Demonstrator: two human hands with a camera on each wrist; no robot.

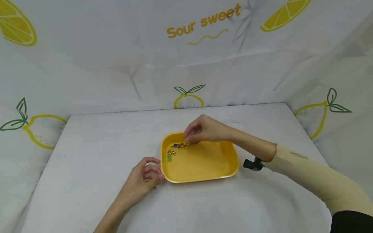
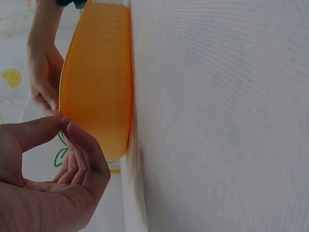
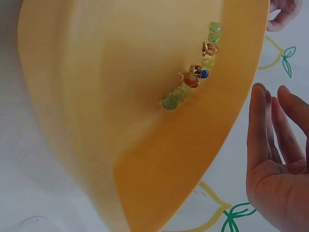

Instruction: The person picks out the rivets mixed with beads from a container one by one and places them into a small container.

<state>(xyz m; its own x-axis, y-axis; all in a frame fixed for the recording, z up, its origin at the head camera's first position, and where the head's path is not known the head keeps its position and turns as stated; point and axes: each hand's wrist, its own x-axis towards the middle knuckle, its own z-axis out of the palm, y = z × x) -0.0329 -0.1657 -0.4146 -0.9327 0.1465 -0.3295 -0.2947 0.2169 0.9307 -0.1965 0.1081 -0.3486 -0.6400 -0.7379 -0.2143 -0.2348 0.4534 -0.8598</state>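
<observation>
A shallow yellow tray (image 1: 201,161) stands on the white cloth. Inside lie small beads and gold-coloured bells (image 3: 191,79) in a curved row: green, yellowish, amber and one blue. I cannot tell whether a string joins them. My left hand (image 1: 147,176) is at the tray's left side, with its bent fingers and thumb touching the rim. In the left wrist view, the left hand (image 2: 58,179) has thumb and index tips close together there. Over the far rim is my right hand (image 1: 204,130), fingertips near the row's end. The right hand's extended fingers (image 3: 259,125) show no visible object between them.
White cloth printed with lemons hangs behind and at both sides. The white table covering (image 1: 102,145) surrounds the tray. A dark wrist camera (image 1: 253,164) hangs under the right forearm, just right of the tray, beside a beige sleeve (image 1: 309,174).
</observation>
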